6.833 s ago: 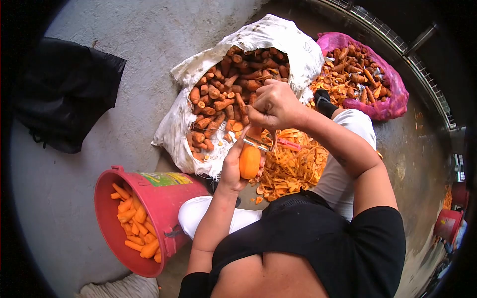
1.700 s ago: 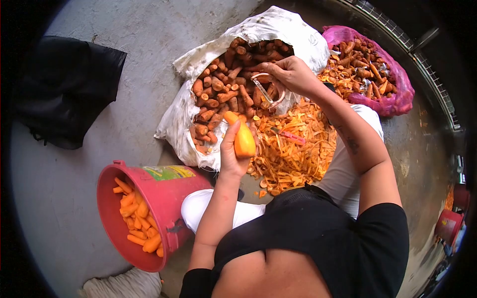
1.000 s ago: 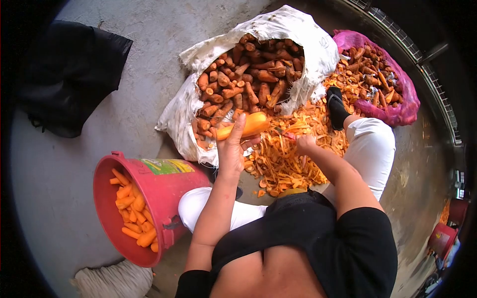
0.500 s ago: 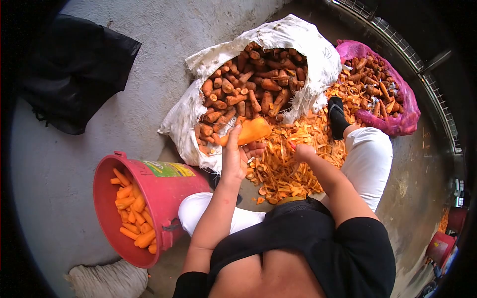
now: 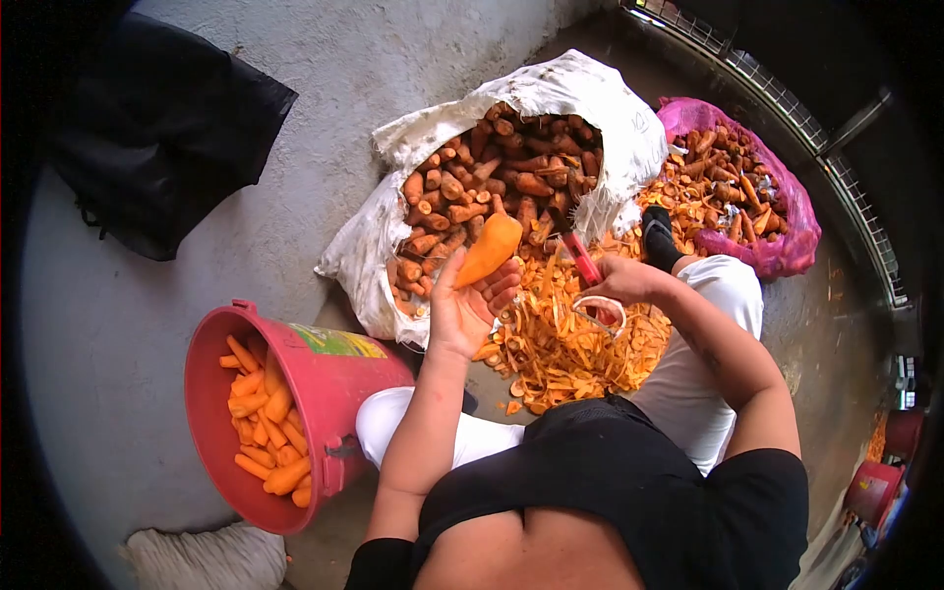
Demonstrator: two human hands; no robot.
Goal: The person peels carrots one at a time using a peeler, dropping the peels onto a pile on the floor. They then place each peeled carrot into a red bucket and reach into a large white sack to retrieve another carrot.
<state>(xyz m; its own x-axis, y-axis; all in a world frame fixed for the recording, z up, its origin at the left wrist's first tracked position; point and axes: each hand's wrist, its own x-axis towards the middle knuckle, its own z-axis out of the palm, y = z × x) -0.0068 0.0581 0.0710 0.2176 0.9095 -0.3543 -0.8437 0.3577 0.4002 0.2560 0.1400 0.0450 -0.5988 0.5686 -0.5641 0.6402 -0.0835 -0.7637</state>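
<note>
My left hand (image 5: 466, 313) holds a thick, bright orange peeled carrot (image 5: 491, 250) at its lower end, thumb on one side and fingers cupped beneath. In my right hand (image 5: 625, 280) is a red peeler (image 5: 582, 260), its head pointing up and left, apart from the carrot. A pale loop hangs below that hand; I cannot make out what it is. Under both hands lies a heap of carrot peelings (image 5: 580, 344). Just beyond them, an open white sack (image 5: 621, 128) lies on its side, full of unpeeled, soil-stained carrots (image 5: 533, 185).
To the left a tilted red bucket (image 5: 349, 369) holds peeled carrots (image 5: 280, 403). A pink mesh sack (image 5: 801, 221) with carrots and scraps lies at the right, near my foot (image 5: 659, 236). Black cloth (image 5: 172, 128) hangs on the wall; a pale sack (image 5: 206, 559) sits below the bucket.
The carrot has turned from lying nearly level to pointing up, still in my left hand. My right hand has lifted slightly and turned, bringing the peeler into plain sight.
</note>
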